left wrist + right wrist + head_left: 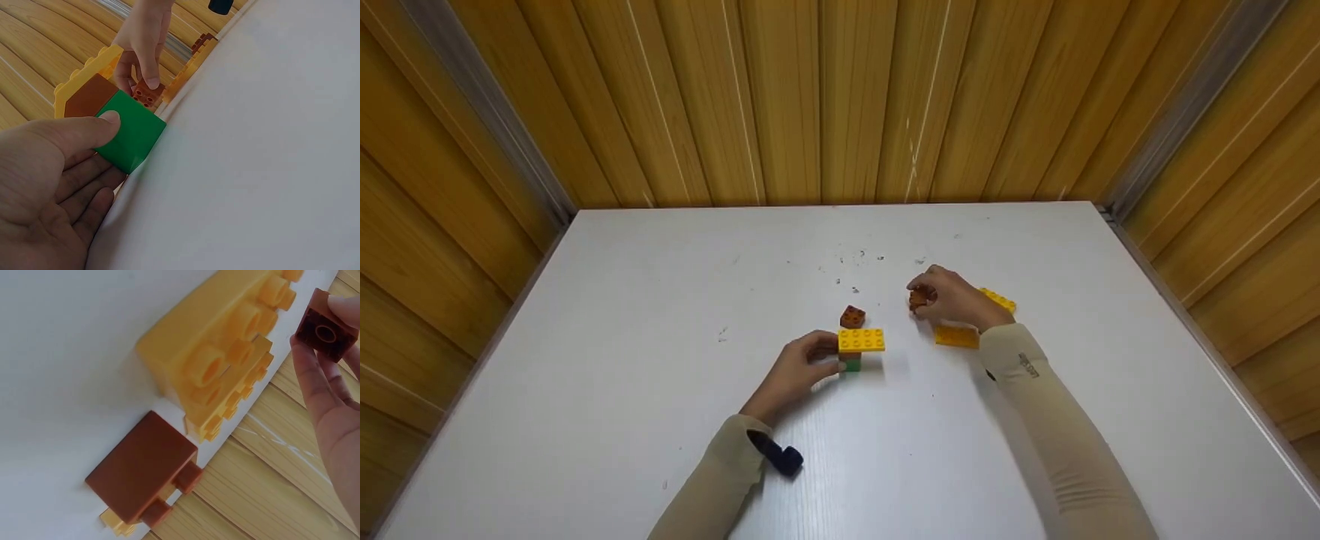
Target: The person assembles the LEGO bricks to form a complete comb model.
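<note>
My left hand (802,364) grips a small stack standing on the table. The stack has a green brick (132,129) at the bottom, a brown brick (90,95) on it, and a yellow brick (861,339) across the top, jutting out to the right. In the left wrist view the thumb presses the green side. Farther right, my right hand (956,300) pinches a brown brick (326,329), its hollow underside showing in the right wrist view. Another brown brick (853,316) lies just behind the stack.
Near my right wrist lie an orange-yellow brick (958,336) and a yellow brick (997,300). A further brown brick (146,467) shows beside them in the right wrist view. Corrugated wood-look walls (840,97) enclose the white table (622,315) at the back and sides.
</note>
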`<state>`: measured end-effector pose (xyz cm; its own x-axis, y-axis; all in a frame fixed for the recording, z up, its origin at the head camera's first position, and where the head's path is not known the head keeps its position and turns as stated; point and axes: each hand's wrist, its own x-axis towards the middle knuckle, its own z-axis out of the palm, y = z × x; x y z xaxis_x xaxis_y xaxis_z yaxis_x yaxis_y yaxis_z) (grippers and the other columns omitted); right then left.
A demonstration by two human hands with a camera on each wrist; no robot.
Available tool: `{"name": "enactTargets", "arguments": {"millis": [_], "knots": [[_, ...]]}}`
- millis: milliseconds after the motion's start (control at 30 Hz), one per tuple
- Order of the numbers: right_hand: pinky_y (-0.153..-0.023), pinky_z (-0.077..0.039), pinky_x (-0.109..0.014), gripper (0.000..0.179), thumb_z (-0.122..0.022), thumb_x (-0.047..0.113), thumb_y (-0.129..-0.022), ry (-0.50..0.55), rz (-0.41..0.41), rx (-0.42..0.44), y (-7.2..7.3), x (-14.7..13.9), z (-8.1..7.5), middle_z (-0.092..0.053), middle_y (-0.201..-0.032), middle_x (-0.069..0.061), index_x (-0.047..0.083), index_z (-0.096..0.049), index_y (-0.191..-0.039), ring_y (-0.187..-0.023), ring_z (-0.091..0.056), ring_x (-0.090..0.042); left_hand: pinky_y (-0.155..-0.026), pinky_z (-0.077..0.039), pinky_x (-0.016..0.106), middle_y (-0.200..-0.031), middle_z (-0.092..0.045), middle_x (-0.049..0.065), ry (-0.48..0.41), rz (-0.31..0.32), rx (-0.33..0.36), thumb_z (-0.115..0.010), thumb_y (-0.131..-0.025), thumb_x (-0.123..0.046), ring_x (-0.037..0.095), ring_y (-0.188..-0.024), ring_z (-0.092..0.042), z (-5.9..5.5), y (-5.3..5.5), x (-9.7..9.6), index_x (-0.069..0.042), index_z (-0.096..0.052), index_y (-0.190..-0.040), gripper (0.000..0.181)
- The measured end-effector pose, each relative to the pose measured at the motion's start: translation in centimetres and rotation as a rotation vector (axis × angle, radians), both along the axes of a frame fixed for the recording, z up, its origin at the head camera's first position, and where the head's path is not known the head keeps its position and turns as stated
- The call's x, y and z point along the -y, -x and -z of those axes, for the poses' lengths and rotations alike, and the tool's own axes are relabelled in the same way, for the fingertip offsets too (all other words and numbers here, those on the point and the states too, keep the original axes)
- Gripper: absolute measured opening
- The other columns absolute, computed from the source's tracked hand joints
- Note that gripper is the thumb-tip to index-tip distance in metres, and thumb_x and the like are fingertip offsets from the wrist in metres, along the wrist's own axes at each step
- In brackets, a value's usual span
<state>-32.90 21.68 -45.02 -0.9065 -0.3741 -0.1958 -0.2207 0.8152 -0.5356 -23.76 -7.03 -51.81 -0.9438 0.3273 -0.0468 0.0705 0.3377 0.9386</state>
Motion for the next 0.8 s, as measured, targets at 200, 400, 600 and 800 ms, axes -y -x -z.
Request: {"name": "enactTargets", "arguments": {"millis": [200,400,600,800], "knots": [[-0.098,-0.048,-0.04,0.041,-0.072,0.014,-0.085,0.077,-0.021,0.028,-0.3,0.3,0.1,-0.058,-0.113,-0.008,0.006,-0.055,-0.122,-0.104,-0.052,-0.025,-0.105,-0.045,0.038,-0.124,-0.064,0.002,-0.009,0.002,0.004,-0.072,-0.086,-0.017,0.019,-0.117,-0.059,0.1,0.0,0.0,-0.017,-0.059,-0.122,0.038],[-0.097,-0.049,-0.04,0.034,-0.073,0.012,-0.084,0.129,-0.063,0.008,-0.7,0.7,0.1,-0.064,-0.109,-0.008,0.007,-0.056,-0.113,-0.1,-0.057,-0.023,-0.104,-0.046,0.037,-0.124,-0.064,0.003,-0.01,0.007,-0.006,-0.073,-0.085,-0.017,0.019,-0.117,-0.059,0.2,0.1,0.0,-0.016,-0.059,-0.122,0.04],[-0.095,-0.052,-0.042,0.032,-0.074,0.011,-0.084,0.219,-0.114,-0.031,-1.2,1.0,-0.2,-0.066,-0.11,-0.01,0.006,-0.053,-0.107,-0.1,-0.063,-0.025,-0.105,-0.045,0.037,-0.124,-0.064,0.002,0.004,0.004,-0.014,-0.073,-0.085,-0.018,0.019,-0.117,-0.058,0.1,0.0,0.0,-0.016,-0.06,-0.122,0.039],[-0.098,-0.05,-0.047,0.039,-0.072,0.012,-0.086,0.29,-0.189,-0.039,-1.3,1.2,-0.5,-0.064,-0.115,-0.011,0.003,-0.054,-0.119,-0.104,-0.062,-0.026,-0.104,-0.045,0.037,-0.124,-0.064,0.003,0.002,0.004,-0.01,-0.073,-0.086,-0.018,0.019,-0.117,-0.059,-0.1,0.0,0.0,-0.016,-0.059,-0.122,0.039]]}}
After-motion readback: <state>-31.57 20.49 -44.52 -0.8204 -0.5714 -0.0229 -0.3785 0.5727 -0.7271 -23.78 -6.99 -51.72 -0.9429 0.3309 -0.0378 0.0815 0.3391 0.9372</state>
